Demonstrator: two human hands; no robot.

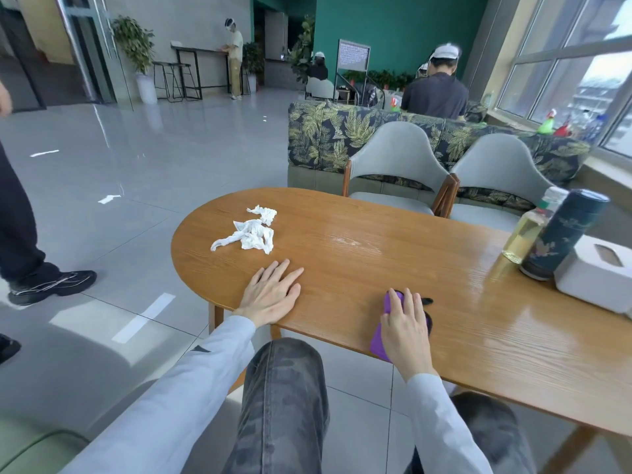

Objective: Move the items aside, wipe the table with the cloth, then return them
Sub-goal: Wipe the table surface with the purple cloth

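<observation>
Sitting at an oval wooden table [393,254] with a glossy grain, a person in pale grey sleeves and dark mottled jeans reached both hands onto its near edge. The left hand [272,295] lay flat on the bare wood, fingers straight and slightly spread, holding nothing. The right hand [407,328] pressed down on a purple cloth [379,340], fingers extended over it; a dark patch of the cloth showed past the fingertips. The two hands were apart, with open tabletop between them.

Beyond the left hand, further across the table, lay crumpled white tissue paper [251,232] in a loose twisted heap. Well off to the right of the right hand, near the table's far right end, three items stood close together: a clear plastic bottle of yellowish liquid [528,230], a tall dark blue patterned flask [561,234] just beside it, and a white rectangular tissue box [598,271] nearest the frame edge.

Across the table from the hands stood two grey upholstered chairs [396,159] with wooden frames.
</observation>
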